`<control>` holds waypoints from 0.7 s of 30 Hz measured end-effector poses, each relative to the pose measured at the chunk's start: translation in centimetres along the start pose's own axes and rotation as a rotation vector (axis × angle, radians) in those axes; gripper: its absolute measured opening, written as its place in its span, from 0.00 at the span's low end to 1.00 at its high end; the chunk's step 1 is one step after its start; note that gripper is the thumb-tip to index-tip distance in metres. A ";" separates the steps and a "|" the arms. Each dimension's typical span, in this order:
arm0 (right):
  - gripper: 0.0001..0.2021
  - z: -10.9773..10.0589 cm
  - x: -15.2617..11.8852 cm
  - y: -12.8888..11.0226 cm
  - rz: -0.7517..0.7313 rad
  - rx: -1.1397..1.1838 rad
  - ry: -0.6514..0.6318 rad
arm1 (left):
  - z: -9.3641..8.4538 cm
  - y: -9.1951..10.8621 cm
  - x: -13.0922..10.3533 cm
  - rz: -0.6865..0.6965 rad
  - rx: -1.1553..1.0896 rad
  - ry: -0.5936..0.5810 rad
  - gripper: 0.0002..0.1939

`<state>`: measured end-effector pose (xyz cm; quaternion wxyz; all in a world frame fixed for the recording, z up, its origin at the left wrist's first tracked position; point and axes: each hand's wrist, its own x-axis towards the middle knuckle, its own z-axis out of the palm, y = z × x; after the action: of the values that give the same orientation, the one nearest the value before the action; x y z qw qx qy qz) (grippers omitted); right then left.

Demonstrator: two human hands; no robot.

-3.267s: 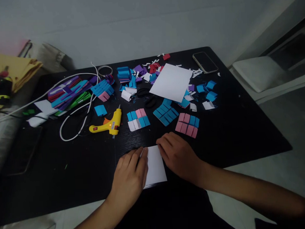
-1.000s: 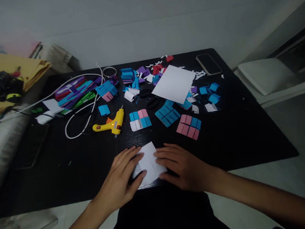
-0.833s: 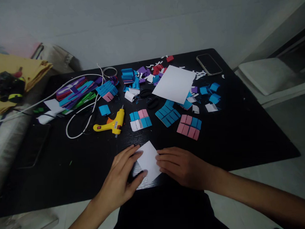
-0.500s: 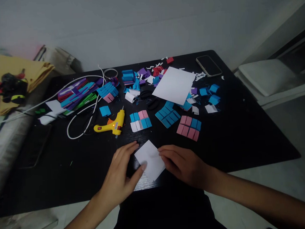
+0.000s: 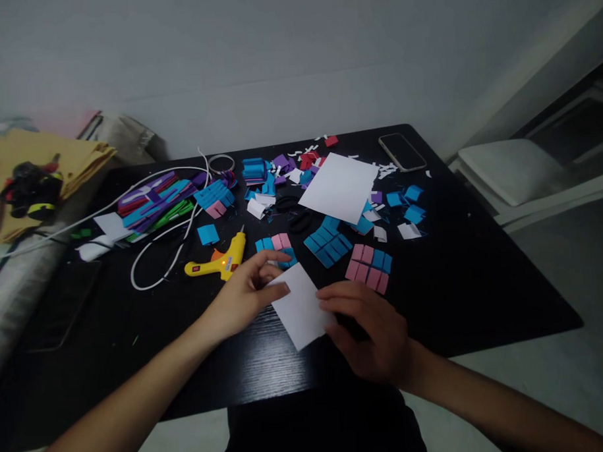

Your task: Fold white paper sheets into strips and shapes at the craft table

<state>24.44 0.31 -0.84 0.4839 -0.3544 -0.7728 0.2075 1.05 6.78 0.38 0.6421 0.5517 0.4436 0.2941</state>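
Observation:
Between my hands a small square of white paper (image 5: 302, 311) is tilted up off the black table (image 5: 462, 293). My left hand (image 5: 251, 287) grips its upper left edge, thumb on top and fingers behind. My right hand (image 5: 367, 322) has its fingertips and thumb at the right edge of the paper. Just beyond lies a card with blue and pink folded paper pieces (image 5: 281, 241), partly hidden by my left hand. Beside it are an all-blue card (image 5: 326, 241) and a pink and blue card (image 5: 369, 266).
A yellow glue gun (image 5: 218, 260) with a lit orange light lies left of centre, near a looped white cable (image 5: 135, 271). Farther back are a large white sheet (image 5: 339, 185), black-handled scissors (image 5: 299, 221), coloured strips (image 5: 157, 201), paper scraps and a phone (image 5: 402, 151).
The white paper square has come up from the table, and my left hand has moved forward to grip its edge. My right hand stays at its right side. The view has shifted slightly.

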 end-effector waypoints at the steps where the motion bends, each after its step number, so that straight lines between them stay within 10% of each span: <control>1: 0.11 -0.1 0.6 0.2 0.079 0.023 0.014 | -0.2 0.1 0.4 0.046 0.016 -0.021 0.19; 6: 0.12 -0.1 4.4 2.6 0.569 0.248 -0.090 | -0.7 -0.5 1.4 0.141 0.036 -0.107 0.12; 10: 0.06 0.6 5.9 4.4 0.649 0.460 -0.329 | -0.5 -1.7 1.0 0.179 0.113 -0.040 0.10; 21: 0.07 1.9 4.0 5.3 0.715 0.559 -0.277 | -0.2 -2.7 0.6 0.340 0.345 0.047 0.05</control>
<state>23.42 6.84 -2.76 0.3511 -0.4234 -0.5740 0.6066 0.79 6.77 -2.41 0.4692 0.7130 0.4030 0.3304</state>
